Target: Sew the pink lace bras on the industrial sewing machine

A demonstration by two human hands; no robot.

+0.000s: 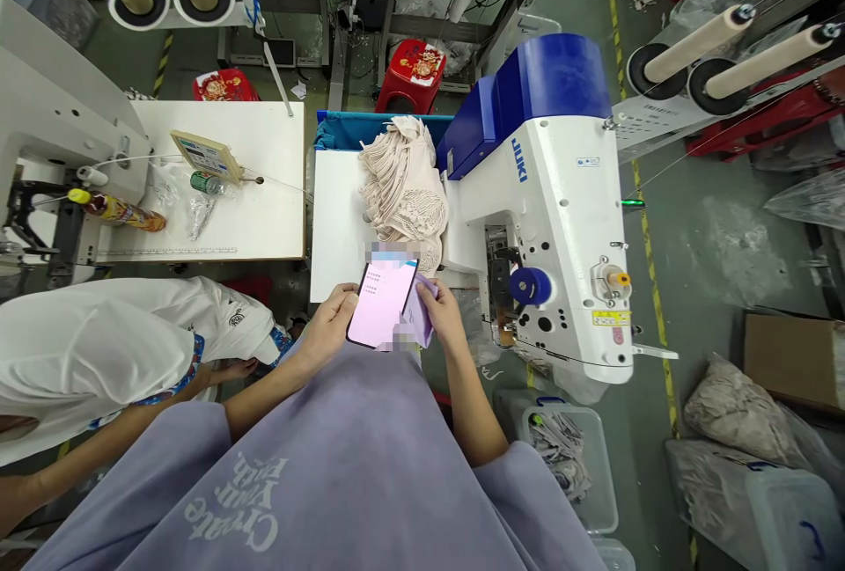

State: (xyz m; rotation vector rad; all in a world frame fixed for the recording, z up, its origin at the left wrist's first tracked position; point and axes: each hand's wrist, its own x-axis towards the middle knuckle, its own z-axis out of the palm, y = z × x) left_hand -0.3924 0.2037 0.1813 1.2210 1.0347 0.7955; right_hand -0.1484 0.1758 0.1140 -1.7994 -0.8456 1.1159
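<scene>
My left hand grips a smartphone with a lit pink screen, held in front of my lilac shirt. My right hand is closed round the phone's right side together with a small lilac piece of cloth. Just beyond the phone lies a pile of beige lace garments on a white work table. A white and blue JUKI sewing machine stands to the right of the pile.
A person in a white shirt sits at my left, by another white table with a bottle and a small control panel. Two red stools stand behind the tables. Bags, clear plastic bins and a cardboard box lie on the floor at right.
</scene>
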